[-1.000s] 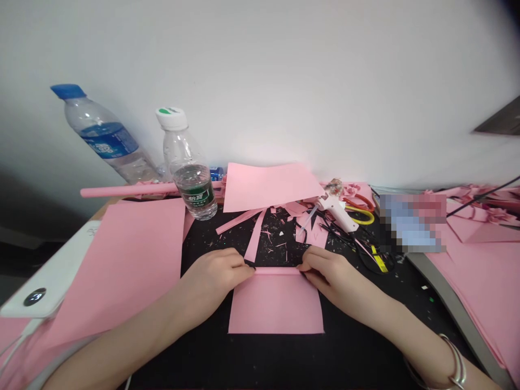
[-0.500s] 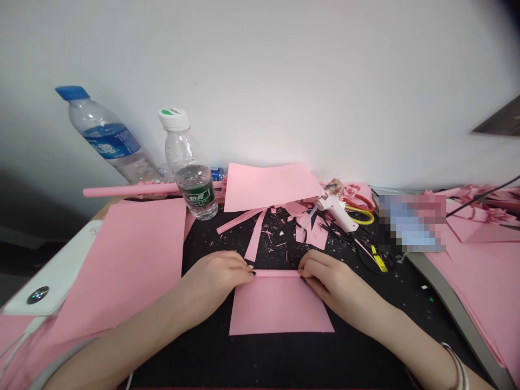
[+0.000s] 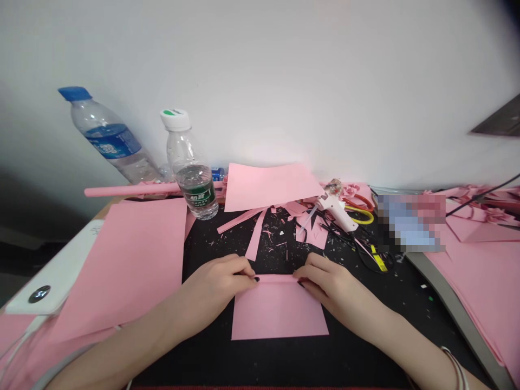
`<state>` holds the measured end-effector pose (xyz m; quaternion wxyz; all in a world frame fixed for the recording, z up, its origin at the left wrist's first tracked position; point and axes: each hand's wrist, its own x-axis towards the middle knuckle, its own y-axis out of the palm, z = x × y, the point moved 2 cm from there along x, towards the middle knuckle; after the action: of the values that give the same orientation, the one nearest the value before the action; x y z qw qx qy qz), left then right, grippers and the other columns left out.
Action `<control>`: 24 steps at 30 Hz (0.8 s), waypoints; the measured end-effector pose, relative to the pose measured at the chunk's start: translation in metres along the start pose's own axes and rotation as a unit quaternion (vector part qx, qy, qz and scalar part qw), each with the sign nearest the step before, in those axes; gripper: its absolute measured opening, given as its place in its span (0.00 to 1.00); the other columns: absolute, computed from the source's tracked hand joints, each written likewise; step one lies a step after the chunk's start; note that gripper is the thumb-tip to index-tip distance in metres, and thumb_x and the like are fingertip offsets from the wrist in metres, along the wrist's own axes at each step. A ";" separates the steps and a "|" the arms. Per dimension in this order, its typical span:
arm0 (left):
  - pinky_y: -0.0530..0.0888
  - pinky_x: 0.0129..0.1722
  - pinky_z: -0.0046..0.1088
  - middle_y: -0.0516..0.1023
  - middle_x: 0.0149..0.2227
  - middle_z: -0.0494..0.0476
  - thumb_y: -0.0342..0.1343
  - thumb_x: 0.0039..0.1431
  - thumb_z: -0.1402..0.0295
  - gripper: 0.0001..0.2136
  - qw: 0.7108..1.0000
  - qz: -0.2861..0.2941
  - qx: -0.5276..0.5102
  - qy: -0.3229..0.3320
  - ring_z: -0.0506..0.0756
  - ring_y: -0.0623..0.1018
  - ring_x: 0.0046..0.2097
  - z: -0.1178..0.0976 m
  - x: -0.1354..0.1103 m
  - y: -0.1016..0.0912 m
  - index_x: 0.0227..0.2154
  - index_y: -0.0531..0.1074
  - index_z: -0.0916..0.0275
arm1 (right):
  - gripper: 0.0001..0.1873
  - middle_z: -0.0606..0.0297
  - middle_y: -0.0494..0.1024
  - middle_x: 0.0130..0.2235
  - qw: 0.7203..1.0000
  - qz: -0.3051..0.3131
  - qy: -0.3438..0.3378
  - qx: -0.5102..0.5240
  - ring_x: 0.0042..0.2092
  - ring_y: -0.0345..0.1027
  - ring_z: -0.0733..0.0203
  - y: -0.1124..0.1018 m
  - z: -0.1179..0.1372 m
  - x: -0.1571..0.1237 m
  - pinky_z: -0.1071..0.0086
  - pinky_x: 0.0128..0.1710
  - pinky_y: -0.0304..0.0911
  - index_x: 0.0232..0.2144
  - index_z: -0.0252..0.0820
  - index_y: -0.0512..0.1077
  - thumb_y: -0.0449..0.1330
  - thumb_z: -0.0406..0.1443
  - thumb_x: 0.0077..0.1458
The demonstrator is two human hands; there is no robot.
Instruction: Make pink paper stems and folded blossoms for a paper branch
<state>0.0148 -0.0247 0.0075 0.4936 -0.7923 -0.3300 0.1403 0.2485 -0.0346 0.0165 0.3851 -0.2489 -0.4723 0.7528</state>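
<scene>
A pink sheet of paper (image 3: 280,314) lies on the black mat in front of me, its far edge curled into a narrow roll. At the left end of that roll, my left hand (image 3: 229,279) pinches the paper between thumb and fingers. My right hand (image 3: 327,279) grips the right end the same way, fingers closed. Both thumbs sit on the near side of the roll. Beyond my hands, a thin pink paper strip (image 3: 257,235) and small scraps are scattered.
A water bottle (image 3: 195,184) and a blue-capped bottle (image 3: 111,141) stand by the wall. At right are a glue gun (image 3: 337,211), yellow-handled scissors (image 3: 361,216), black cable and a blurred rectangle (image 3: 412,222). A large pink sheet (image 3: 134,260) covers the left side, beside a white device (image 3: 52,276).
The rolled far edge has come slightly toward me, and my hands have moved a little closer together. The sheet's near edge has also shifted nearer. Both hands keep their pinch.
</scene>
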 end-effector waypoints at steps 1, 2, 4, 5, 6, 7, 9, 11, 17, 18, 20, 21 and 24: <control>0.67 0.40 0.27 0.74 0.41 0.52 0.45 0.63 0.75 0.11 1.000 0.001 -0.010 0.008 0.52 0.71 0.43 0.001 0.000 0.000 0.36 0.73 0.59 | 0.10 0.62 0.67 0.35 1.000 0.003 -0.004 0.011 0.35 0.64 0.61 0.000 0.000 0.000 0.68 0.34 0.63 0.36 0.41 0.69 0.50 0.27 0.59; 0.67 0.41 0.27 0.74 0.43 0.52 0.44 0.62 0.75 0.12 1.000 0.001 -0.020 0.016 0.52 0.71 0.44 0.001 0.000 0.001 0.36 0.73 0.59 | 0.10 0.62 0.67 0.35 1.000 0.005 -0.008 0.021 0.35 0.64 0.62 0.000 0.001 0.001 0.69 0.35 0.63 0.34 0.40 0.69 0.49 0.27 0.59; 0.68 0.42 0.27 0.75 0.42 0.52 0.44 0.62 0.76 0.12 0.999 0.002 -0.043 0.022 0.51 0.71 0.44 0.002 0.001 0.001 0.36 0.73 0.59 | 0.10 0.62 0.67 0.36 0.999 0.008 -0.014 0.041 0.36 0.64 0.63 0.000 0.002 0.001 0.70 0.36 0.63 0.31 0.39 0.68 0.49 0.27 0.60; 0.68 0.41 0.26 0.76 0.40 0.51 0.45 0.62 0.76 0.12 0.998 0.002 -0.053 0.020 0.51 0.72 0.42 0.002 0.002 0.002 0.35 0.74 0.59 | 0.10 0.62 0.67 0.37 0.999 0.012 -0.017 0.049 0.36 0.64 0.63 -0.001 0.002 0.001 0.70 0.37 0.62 0.30 0.39 0.67 0.48 0.27 0.60; 0.68 0.39 0.26 0.77 0.37 0.51 0.45 0.61 0.76 0.13 0.998 0.002 -0.062 0.016 0.51 0.73 0.40 0.002 0.002 0.002 0.33 0.74 0.59 | 0.11 0.62 0.67 0.37 0.998 0.018 -0.018 0.055 0.36 0.64 0.64 -0.001 0.003 0.002 0.71 0.36 0.62 0.29 0.39 0.67 0.48 0.26 0.60; 0.68 0.38 0.26 0.77 0.35 0.51 0.46 0.61 0.77 0.12 0.998 0.000 -0.070 0.006 0.51 0.73 0.39 0.002 0.003 0.003 0.33 0.74 0.59 | 0.10 0.63 0.67 0.36 0.998 0.025 -0.014 0.056 0.36 0.64 0.64 -0.001 0.003 0.002 0.71 0.36 0.62 0.29 0.39 0.66 0.48 0.26 0.60; 0.68 0.37 0.25 0.77 0.33 0.50 0.48 0.60 0.77 0.11 0.996 -0.009 -0.089 -0.027 0.51 0.73 0.37 0.002 0.005 0.003 0.34 0.74 0.59 | 0.08 0.64 0.68 0.35 0.998 0.036 0.000 0.044 0.34 0.64 0.63 -0.002 0.004 0.005 0.70 0.35 0.63 0.31 0.40 0.66 0.49 0.26 0.59; 0.68 0.38 0.25 0.76 0.35 0.50 0.50 0.59 0.76 0.09 0.992 -0.014 -0.110 -0.058 0.50 0.73 0.38 0.003 0.007 0.004 0.36 0.74 0.59 | 0.07 0.64 0.68 0.35 0.999 0.043 0.011 0.020 0.34 0.65 0.62 -0.003 0.004 0.008 0.69 0.34 0.63 0.35 0.40 0.67 0.51 0.26 0.58; 0.67 0.33 0.23 0.74 0.32 0.52 0.47 0.60 0.76 0.12 0.996 0.021 -0.084 -0.032 0.49 0.73 0.34 0.002 0.016 0.003 0.33 0.76 0.60 | 0.09 0.62 0.69 0.33 0.998 0.054 -0.027 -0.015 0.36 0.64 0.60 -0.005 0.001 0.015 0.67 0.35 0.62 0.32 0.39 0.70 0.50 0.28 0.59; 0.67 0.33 0.23 0.74 0.31 0.52 0.46 0.60 0.76 0.13 0.997 0.017 -0.067 -0.024 0.50 0.73 0.34 0.003 0.018 0.001 0.33 0.76 0.60 | 0.09 0.62 0.69 0.33 0.998 0.041 -0.033 -0.019 0.37 0.64 0.59 -0.006 -0.001 0.016 0.67 0.36 0.62 0.31 0.39 0.70 0.51 0.28 0.59; 0.67 0.35 0.24 0.74 0.32 0.53 0.45 0.61 0.76 0.13 0.999 0.004 -0.034 -0.013 0.51 0.73 0.36 0.006 0.024 -0.003 0.34 0.76 0.61 | 0.08 0.61 0.69 0.33 0.999 0.012 -0.042 -0.023 0.38 0.63 0.58 -0.007 -0.005 0.020 0.66 0.37 0.62 0.31 0.39 0.71 0.52 0.28 0.58; 0.67 0.35 0.25 0.73 0.33 0.54 0.44 0.60 0.77 0.14 1.000 -0.003 -0.020 -0.012 0.51 0.73 0.36 0.008 0.028 -0.005 0.34 0.76 0.61 | 0.08 0.61 0.69 0.33 0.999 -0.001 -0.044 -0.026 0.38 0.63 0.58 -0.008 -0.008 0.022 0.66 0.37 0.62 0.32 0.38 0.71 0.52 0.28 0.58; 0.68 0.36 0.25 0.73 0.34 0.54 0.44 0.60 0.77 0.14 1.000 -0.019 0.010 -0.003 0.52 0.72 0.38 0.014 0.040 -0.010 0.35 0.75 0.60 | 0.07 0.60 0.69 0.33 0.997 -0.030 -0.048 -0.053 0.38 0.64 0.58 -0.009 -0.017 0.030 0.66 0.37 0.63 0.32 0.37 0.71 0.53 0.27 0.57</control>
<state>0.0325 0.0143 0.0135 0.5028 -0.7805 -0.3455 0.1364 0.2467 0.0010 0.0170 0.3712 -0.2185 -0.5363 0.7259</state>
